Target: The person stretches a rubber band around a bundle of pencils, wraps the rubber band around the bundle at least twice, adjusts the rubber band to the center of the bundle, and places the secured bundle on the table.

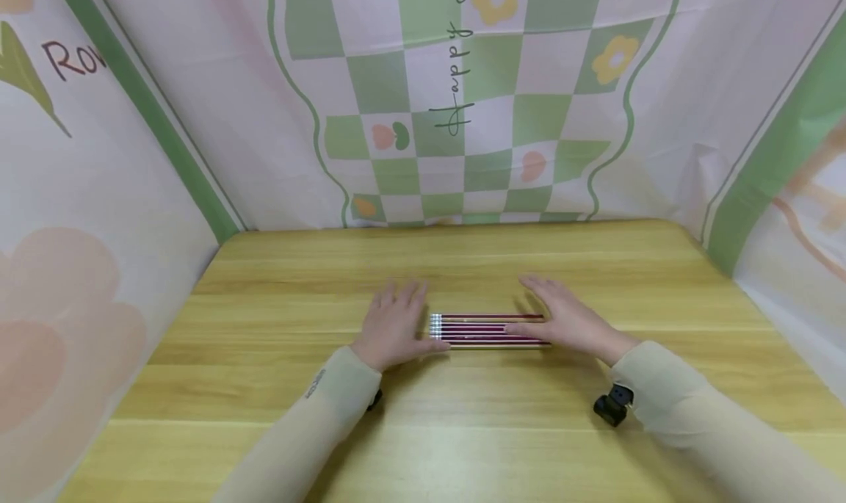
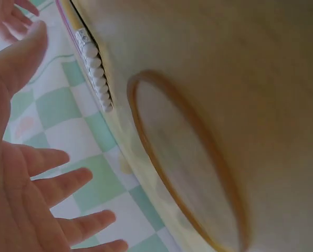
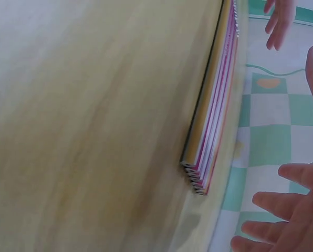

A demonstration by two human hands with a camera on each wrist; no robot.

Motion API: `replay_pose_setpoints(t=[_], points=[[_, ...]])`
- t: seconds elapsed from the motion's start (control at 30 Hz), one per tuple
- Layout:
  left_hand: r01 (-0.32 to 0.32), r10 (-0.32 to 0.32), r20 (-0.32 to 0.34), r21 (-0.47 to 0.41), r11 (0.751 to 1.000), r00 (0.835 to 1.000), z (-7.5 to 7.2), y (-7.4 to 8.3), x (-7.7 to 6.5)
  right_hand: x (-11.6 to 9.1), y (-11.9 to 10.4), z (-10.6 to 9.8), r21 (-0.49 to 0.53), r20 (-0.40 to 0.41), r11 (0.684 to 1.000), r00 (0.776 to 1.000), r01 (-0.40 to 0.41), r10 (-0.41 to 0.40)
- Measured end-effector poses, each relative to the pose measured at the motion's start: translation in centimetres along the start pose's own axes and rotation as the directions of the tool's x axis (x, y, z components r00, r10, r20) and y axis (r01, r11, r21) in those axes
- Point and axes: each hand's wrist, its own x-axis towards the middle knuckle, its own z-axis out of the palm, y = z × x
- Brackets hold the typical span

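A row of several red-and-dark striped pencils (image 1: 485,330) lies flat on the wooden table (image 1: 463,429), side by side, with their white eraser ends (image 2: 96,73) to the left. My left hand (image 1: 394,327) rests flat at the eraser end, fingers straight and spread, thumb along the pencils' near side. My right hand (image 1: 562,319) lies flat over the right end, its thumb on the pencils. In the left wrist view my left hand (image 2: 20,173) shows an open palm. In the right wrist view the pencils (image 3: 214,115) lie just beside my right hand (image 3: 298,205), whose fingers are straight.
Cloth walls with a green-and-white checked pattern (image 1: 463,106) close the table in at the back and both sides. A small black wrist camera (image 1: 612,405) hangs under my right sleeve. Bare wood lies all round the pencils.
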Motion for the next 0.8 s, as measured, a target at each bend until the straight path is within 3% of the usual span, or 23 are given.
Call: replay_pose_setpoints(t=[0.33, 0.53, 0.8], points=[[-0.044, 0.041, 0.097, 0.029, 0.999, 0.994, 0.8, 0.7, 1.0, -0.1, 0.8, 0.7, 0.025, 0.035, 1.0, 0.999, 0.006, -0.007], [-0.056, 0.056, 0.143, -0.004, 0.998, 0.988, 0.9, 0.9, 1.6, 0.1, 1.3, 1.1, 0.023, 0.034, 0.999, 0.999, 0.03, -0.031], [-0.038, 0.048, 0.156, -0.064, 0.997, 0.987, 0.8, 1.0, 2.3, 0.3, 1.5, 1.5, 0.016, 0.016, 0.999, 0.999, 0.03, -0.03]])
